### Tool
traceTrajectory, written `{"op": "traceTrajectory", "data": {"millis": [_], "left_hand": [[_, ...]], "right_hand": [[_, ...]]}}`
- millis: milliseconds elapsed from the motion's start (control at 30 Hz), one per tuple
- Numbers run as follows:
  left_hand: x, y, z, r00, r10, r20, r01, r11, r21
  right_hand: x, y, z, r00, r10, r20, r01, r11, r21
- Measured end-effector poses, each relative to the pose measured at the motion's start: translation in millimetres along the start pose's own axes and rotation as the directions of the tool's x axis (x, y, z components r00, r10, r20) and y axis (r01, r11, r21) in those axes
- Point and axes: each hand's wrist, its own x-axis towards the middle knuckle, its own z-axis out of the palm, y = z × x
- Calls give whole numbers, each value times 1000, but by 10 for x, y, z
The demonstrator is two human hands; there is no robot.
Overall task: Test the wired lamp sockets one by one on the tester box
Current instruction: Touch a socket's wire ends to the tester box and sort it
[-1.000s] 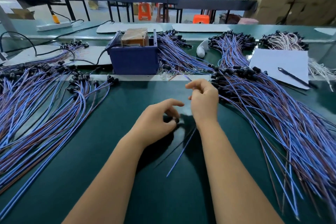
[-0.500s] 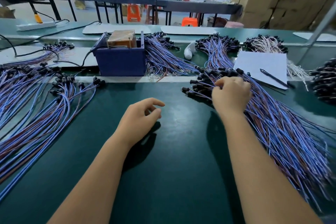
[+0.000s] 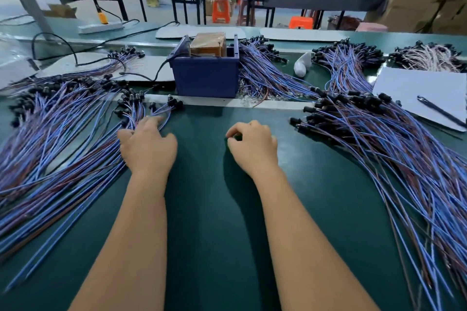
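**Put one down, pick one up**

On the far left lies a big pile of thin blue and brown wires with small black lamp sockets on their ends [image 3: 63, 134]. It spreads over the dark green tabletop [image 3: 202, 209]. This looks like the pile for sockets that are done.

The left hand [image 3: 147, 145] rests flat on the near edge of that pile. Its fingers are spread out and lie on the wires. It does not grip any wire that I can see. A good way to do this step is to leave each wire lying straight beside the others, with the black ends all pointing the same way. Then the pile will not get knotted.

In the middle, at the back, stands the dark blue plastic tester box with a brown block inside [image 3: 206, 70]. A black cord runs from its left side. No socket is at the box right now.

The right hand [image 3: 252, 145] is over the bare green mat, with its fingers curled in. I cannot tell if it pinches something small.

On the right is a second big pile of blue and brown wired sockets [image 3: 379, 146]. It is likely the pile not tested yet. The next pick should be just one black end from the near edge, pulled slowly so the other wires stay put.
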Motion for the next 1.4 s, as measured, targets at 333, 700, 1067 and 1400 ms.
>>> {"op": "traceTrajectory", "data": {"millis": [333, 700, 1067, 1400], "left_hand": [[-23, 33, 14, 999, -18, 47, 10, 986, 164], [-56, 41, 6, 985, 23, -172, -20, 1000, 20], [-83, 117, 27, 980, -23, -198, -18, 978, -207], [-140, 225, 126, 991, 136, 9, -135, 987, -88]], "right_hand": [[-107, 13, -7, 996, -89, 18, 89, 996, -14], [-135, -6, 5, 995, -99, 13, 100, 994, -50], [-132, -6, 2, 995, -95, 19, 96, 995, -20], [-132, -17, -27, 997, -78, 7, 77, 996, 40]]}}
